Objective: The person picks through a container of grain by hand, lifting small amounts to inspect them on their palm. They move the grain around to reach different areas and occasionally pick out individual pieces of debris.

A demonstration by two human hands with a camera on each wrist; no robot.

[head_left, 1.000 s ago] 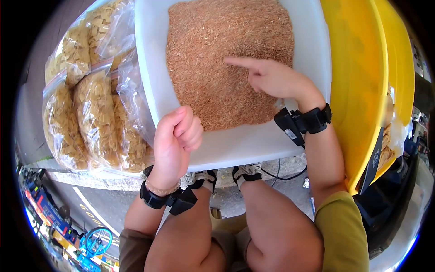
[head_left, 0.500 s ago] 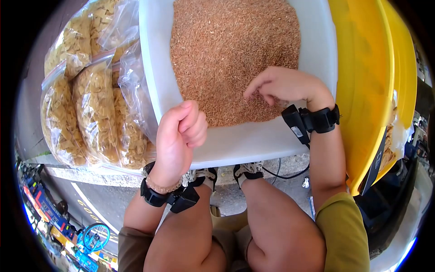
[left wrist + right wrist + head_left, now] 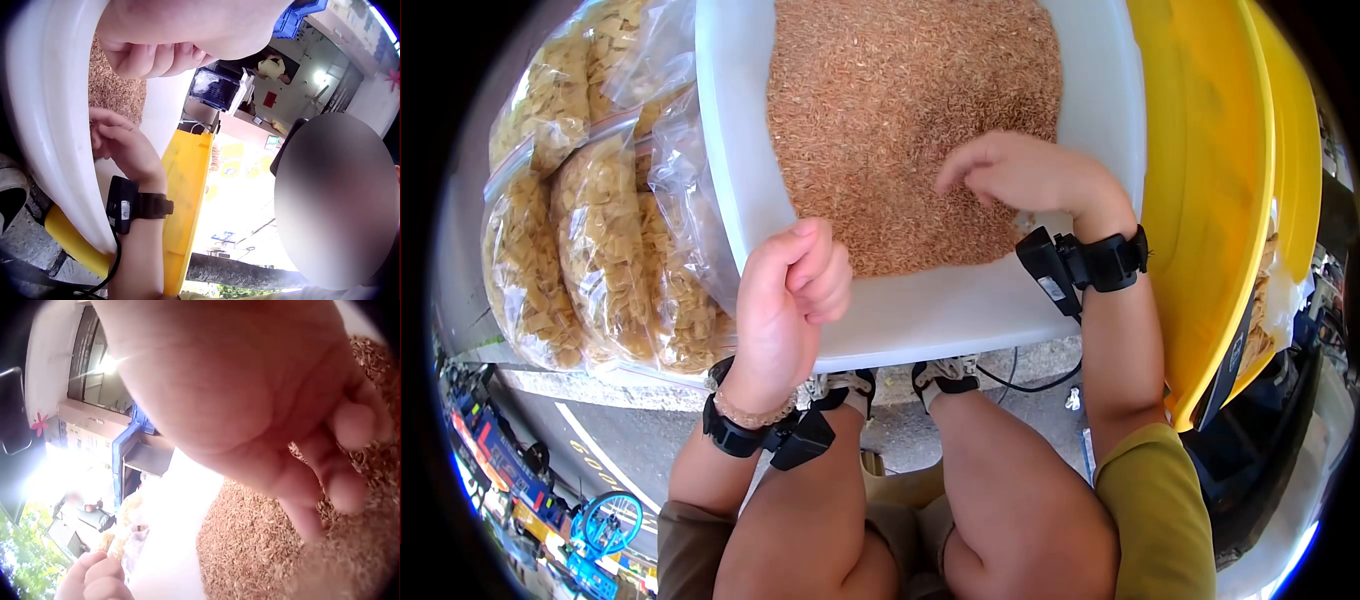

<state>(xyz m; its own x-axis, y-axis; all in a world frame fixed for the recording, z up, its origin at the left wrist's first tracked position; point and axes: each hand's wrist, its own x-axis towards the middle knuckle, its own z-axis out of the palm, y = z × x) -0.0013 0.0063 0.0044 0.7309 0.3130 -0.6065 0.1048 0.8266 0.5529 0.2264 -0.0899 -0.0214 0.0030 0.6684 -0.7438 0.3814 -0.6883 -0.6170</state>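
A bed of reddish-brown rice (image 3: pixel 870 150) is spread in a white tub (image 3: pixel 920 325) in front of me. My right hand (image 3: pixel 1040 178) hovers over the near right part of the rice, wrist bent and fingers pointing down and left. In the right wrist view its fingers are loosely bent close over the grains, with nothing held between them. My left hand (image 3: pixel 790 290) is over the tub's near left corner, fingers curled into the palm and thumb lying along the index finger. No object shows in it.
Clear zip bags of pale yellow flakes (image 3: pixel 605 240) lie left of the tub. A yellow bin (image 3: pixel 1200 180) stands right against it. Below the tub's near edge are my shoes (image 3: pixel 945 375) and a black cable (image 3: pixel 1040 385). Another person's hidden face (image 3: pixel 337 200) fills the left wrist view's right side.
My right hand's index finger, straight and pointing left over the rice a second ago, has bent down, and the hand has drawn slightly right. The left hand stays almost in place.
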